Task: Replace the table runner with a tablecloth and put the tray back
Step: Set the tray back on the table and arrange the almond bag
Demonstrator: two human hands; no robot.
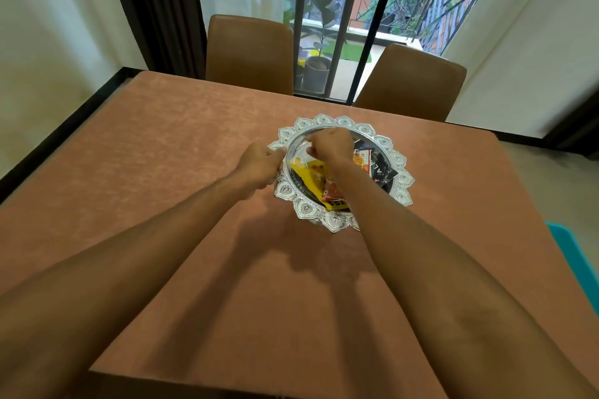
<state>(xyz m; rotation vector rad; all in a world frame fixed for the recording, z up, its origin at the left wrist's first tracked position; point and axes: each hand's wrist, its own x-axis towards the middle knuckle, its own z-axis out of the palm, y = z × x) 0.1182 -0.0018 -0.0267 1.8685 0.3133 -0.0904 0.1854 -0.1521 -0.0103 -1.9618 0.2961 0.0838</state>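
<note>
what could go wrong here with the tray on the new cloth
1. Only the left hand plainly grips the tray by its rim. The right hand is curled over the inside, and what it holds is unclear. A one-sided pull could tip the tray and spill the loose snack packets.
2. Sliding the tray rather than lifting it may bunch the smooth tablecloth.
</note>
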